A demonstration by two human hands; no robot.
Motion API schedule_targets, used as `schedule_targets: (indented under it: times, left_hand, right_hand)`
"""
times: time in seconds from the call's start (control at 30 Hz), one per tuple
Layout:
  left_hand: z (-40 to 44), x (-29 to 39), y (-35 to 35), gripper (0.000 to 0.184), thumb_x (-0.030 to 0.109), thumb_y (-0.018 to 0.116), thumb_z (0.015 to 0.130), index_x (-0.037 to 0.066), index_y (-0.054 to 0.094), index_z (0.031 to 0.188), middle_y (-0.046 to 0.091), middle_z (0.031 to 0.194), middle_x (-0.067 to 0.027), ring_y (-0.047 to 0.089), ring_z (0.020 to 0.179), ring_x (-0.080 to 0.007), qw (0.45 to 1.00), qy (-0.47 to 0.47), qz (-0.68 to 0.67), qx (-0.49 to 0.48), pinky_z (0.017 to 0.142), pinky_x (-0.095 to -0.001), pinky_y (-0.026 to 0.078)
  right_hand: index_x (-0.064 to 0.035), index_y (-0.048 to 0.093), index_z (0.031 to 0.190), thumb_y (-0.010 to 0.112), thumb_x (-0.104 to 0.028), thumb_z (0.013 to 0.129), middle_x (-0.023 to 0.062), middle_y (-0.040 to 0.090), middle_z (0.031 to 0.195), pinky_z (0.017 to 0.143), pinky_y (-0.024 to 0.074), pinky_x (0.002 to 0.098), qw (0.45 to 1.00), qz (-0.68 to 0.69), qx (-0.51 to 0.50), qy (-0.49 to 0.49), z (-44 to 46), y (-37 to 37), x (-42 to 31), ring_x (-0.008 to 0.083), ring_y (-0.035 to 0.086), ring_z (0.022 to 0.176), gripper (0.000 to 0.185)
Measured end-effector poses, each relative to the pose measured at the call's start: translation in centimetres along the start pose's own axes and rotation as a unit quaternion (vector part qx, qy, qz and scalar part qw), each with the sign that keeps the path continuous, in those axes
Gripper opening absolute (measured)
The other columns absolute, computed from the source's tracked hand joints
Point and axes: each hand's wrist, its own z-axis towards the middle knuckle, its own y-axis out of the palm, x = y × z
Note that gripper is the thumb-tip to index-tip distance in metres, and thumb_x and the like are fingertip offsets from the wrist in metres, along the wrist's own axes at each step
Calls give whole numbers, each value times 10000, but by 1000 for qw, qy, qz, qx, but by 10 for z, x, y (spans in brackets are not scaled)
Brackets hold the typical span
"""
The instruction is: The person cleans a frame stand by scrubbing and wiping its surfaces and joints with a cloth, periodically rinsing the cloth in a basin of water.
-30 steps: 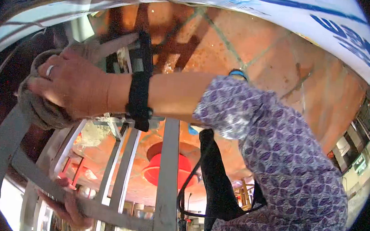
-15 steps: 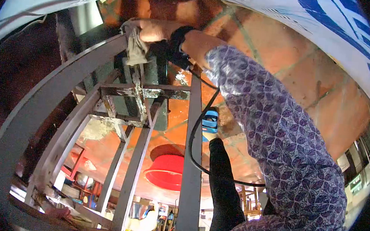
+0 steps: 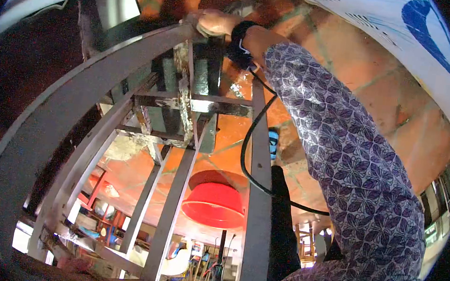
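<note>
Grey-barred, one frame [image 3: 171, 211] carries two hands, the right hand [image 3: 216, 21] clutching one cloth [image 3: 211, 31], the left hand [image 3: 74, 264], its grip unclear.

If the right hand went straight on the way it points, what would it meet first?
Most likely the curved rail: its upper end lies right by the right hand, perhaps touching it, though depth there is unclear.
</note>
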Motion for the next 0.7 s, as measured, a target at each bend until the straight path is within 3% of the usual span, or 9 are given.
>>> schedule_targets:
  times: [0.07, 0.17, 0.27, 0.33, 0.4, 0.5, 0.57, 0.67, 0.7]
  left_hand:
    - [1, 2, -1, 505, 438, 431, 884, 5, 427, 1144, 536, 963, -153, 537, 825, -271, 1000, 17, -11, -4, 769, -403, 448]
    - [6, -1, 6, 513, 448, 420, 883, 0, 435, 1134, 537, 963, -154, 539, 826, -271, 999, 16, -32, 14, 761, -408, 452]
    - [-4, -9, 5, 522, 457, 408, 882, -4, 443, 1123, 538, 962, -154, 541, 827, -271, 999, 11, -41, 25, 752, -412, 456]
    - [-4, -11, 4, 528, 464, 400, 881, -7, 448, 1116, 539, 962, -155, 542, 828, -271, 998, 10, -48, 30, 747, -416, 458]
    - [-4, -13, 5, 535, 470, 392, 880, -9, 454, 1109, 539, 962, -155, 544, 829, -271, 998, 20, -54, 35, 741, -419, 461]
    - [-5, -10, 14, 537, 463, 389, 878, -19, 446, 1110, 538, 959, -159, 543, 821, -273, 994, 11, -90, 61, 732, -417, 458]
    - [-4, 0, 16, 536, 453, 390, 877, -26, 436, 1113, 536, 956, -163, 542, 813, -275, 989, -10, -120, 88, 725, -414, 454]
    - [-2, 0, 5, 545, 428, 390, 877, -31, 366, 1171, 524, 972, -179, 533, 836, -278, 997, -41, -70, -8, 752, -417, 441]
    - [-4, -15, 0, 535, 407, 393, 876, -33, 353, 1179, 517, 988, -182, 535, 839, -279, 999, 16, -49, -7, 755, -416, 443]
  right_hand:
    - [-65, 514, 1175, 488, -238, 898, 75, 565, 1132, 916, 391, 308, 978, -175, 110, 31, 3, 19, -8, 151, 518, 1039, 328]
    - [-59, 529, 1080, 509, -227, 878, 90, 569, 1047, 850, 400, 323, 830, -429, 285, 213, 20, 68, -22, 174, 528, 959, 264]
    - [-53, 543, 985, 529, -217, 858, 104, 574, 961, 785, 409, 338, 703, -546, 329, 317, 46, 122, -32, 197, 537, 879, 209]
    - [-49, 553, 922, 543, -210, 845, 114, 577, 904, 741, 415, 349, 661, -568, 316, 376, 48, 128, -26, 212, 544, 826, 180]
    - [-45, 563, 859, 556, -204, 831, 123, 580, 847, 697, 421, 359, 671, -559, 244, 422, 44, 151, -24, 227, 550, 772, 161]
    - [-39, 578, 765, 577, -193, 811, 138, 584, 762, 632, 430, 374, 736, -499, 147, 433, 33, 202, -25, 250, 560, 692, 162]
    - [-35, 588, 701, 591, -187, 798, 147, 587, 705, 588, 436, 384, 752, -475, 157, 430, 35, 202, -31, 265, 567, 639, 180]
    - [-29, 602, 607, 611, -176, 778, 162, 592, 620, 523, 445, 400, 787, -430, 216, 386, 48, 179, -50, 288, 576, 559, 226]
    - [-29, 602, 607, 611, -176, 778, 162, 592, 620, 523, 445, 400, 787, -427, 217, 388, 55, 175, -54, 288, 576, 559, 226]
